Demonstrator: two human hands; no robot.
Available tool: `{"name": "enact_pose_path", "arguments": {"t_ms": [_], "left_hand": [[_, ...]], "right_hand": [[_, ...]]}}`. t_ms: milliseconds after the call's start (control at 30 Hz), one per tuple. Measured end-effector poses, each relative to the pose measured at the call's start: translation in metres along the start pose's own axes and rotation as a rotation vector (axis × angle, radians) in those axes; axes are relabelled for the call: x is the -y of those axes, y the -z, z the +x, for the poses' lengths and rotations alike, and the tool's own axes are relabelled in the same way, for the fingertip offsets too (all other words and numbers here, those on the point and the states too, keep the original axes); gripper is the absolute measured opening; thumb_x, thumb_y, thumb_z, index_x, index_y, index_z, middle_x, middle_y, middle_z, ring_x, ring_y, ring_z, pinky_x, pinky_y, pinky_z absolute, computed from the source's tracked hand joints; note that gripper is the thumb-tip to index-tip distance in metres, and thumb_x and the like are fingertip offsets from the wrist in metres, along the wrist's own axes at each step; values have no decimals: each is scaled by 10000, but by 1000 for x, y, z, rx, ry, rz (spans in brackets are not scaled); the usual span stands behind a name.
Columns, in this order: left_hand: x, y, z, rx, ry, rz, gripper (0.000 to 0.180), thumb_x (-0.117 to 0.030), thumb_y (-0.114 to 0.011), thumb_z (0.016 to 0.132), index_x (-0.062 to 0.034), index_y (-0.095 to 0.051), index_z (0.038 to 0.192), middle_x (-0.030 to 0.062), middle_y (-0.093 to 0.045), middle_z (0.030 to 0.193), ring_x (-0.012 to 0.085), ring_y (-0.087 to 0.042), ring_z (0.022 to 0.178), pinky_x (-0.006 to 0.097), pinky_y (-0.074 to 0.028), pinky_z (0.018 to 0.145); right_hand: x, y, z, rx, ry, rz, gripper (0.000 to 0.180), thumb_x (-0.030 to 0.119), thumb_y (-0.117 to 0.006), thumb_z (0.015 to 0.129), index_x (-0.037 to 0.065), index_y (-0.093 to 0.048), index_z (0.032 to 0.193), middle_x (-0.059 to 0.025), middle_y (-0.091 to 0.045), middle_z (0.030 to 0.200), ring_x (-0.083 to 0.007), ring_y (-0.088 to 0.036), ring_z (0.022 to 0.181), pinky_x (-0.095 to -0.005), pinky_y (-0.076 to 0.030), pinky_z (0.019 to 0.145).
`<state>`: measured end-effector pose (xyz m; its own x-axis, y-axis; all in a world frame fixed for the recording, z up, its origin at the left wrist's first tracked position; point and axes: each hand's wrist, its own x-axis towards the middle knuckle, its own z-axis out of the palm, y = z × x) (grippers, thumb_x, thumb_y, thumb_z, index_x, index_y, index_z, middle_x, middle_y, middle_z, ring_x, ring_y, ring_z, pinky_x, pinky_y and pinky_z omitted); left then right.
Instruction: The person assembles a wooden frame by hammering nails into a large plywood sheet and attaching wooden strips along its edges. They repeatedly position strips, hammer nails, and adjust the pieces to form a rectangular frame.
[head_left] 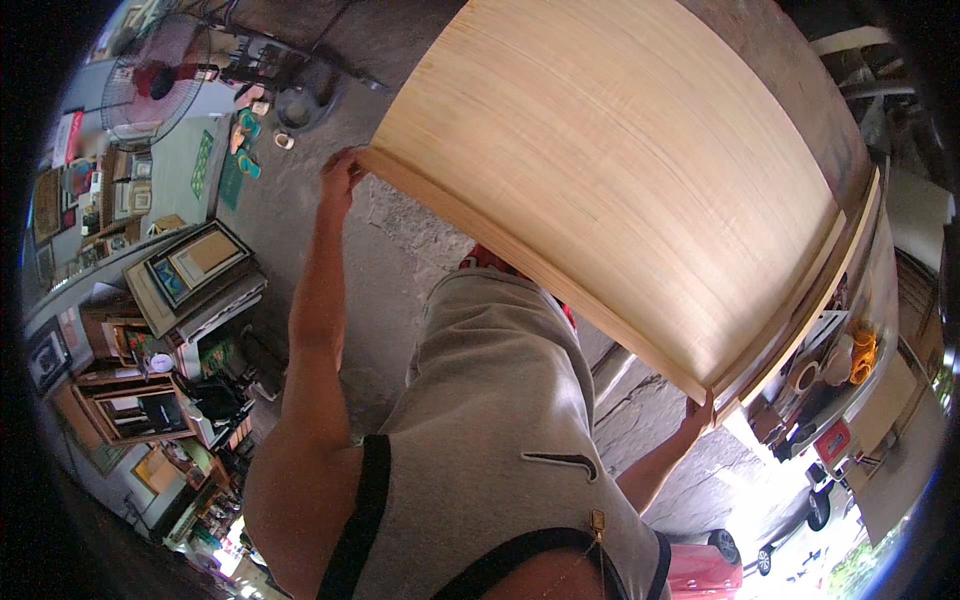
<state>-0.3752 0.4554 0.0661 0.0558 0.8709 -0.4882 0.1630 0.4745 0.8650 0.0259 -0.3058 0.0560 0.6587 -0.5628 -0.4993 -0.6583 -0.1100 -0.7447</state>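
Note:
A large pale wooden panel (620, 170) with a thicker wooden strip (530, 270) along its near edge spans the upper middle and right. Its near left corner is gripped by my left hand (345, 172), with the fingers bent round the edge. At the near right corner my right hand (701, 410) closes on the same panel; part of that hand is hidden by the wood. Beside the panel's right side runs a long wooden strip (822, 295). Both my arms are stretched out, and the panel lies tilted in front of my legs.
Stacked picture frames (200, 265) stand at the left, with more frames (130, 410) below. A fan (157, 80) and several slippers (245, 140) are at the upper left. On the right, a bench holds a tape roll (803, 375) and orange cord (862, 350). A red car (705, 570) is outside.

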Motion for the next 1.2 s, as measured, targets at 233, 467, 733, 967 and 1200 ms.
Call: {"name": "enact_pose_path", "arguments": {"t_ms": [233, 467, 733, 967, 1200], "left_hand": [[-2, 0, 4, 1, 18, 74, 312, -241, -586, 922, -42, -581, 1162, 65, -633, 999, 193, -623, 908, 348, -541, 786], [18, 36, 48, 225, -423, 587, 337, -281, -611, 901, -9, -653, 1096, 74, -656, 1025, 158, -591, 936, 293, -460, 840], [8, 80, 132, 421, -752, 1051, 394, -318, -521, 950, -5, -609, 1172, 162, -632, 1135, 267, -577, 1049, 368, -430, 936], [-11, 61, 133, 293, -636, 1275, 405, -320, -540, 942, 35, -614, 1122, 189, -649, 1062, 307, -612, 932, 354, -460, 876], [-41, 14, 77, 121, -757, 1382, 425, -363, -537, 934, -20, -602, 1176, 190, -636, 1132, 327, -605, 1026, 400, -461, 887]], "right_hand": [[-41, 15, 50, 90, 100, 27, 413, 268, -823, 703, 22, -621, 966, -123, -648, 856, -238, -644, 732, -330, -564, 590], [-24, 8, -19, 173, 76, 205, 344, 284, -688, 843, 71, -601, 1098, -87, -641, 931, -217, -634, 772, -320, -552, 646], [-25, 0, -57, 139, 127, 435, 452, 137, -601, 892, 21, -422, 1291, -158, -619, 1032, -249, -647, 844, -390, -566, 736], [-34, 12, -58, 259, 124, 610, 380, 141, -561, 935, 6, -464, 1276, -150, -642, 1039, -237, -669, 862, -338, -563, 735], [-49, 13, -58, 168, 172, 539, 328, 148, -618, 906, -3, -561, 1192, -114, -672, 1015, -200, -665, 891, -306, -540, 770]]}}
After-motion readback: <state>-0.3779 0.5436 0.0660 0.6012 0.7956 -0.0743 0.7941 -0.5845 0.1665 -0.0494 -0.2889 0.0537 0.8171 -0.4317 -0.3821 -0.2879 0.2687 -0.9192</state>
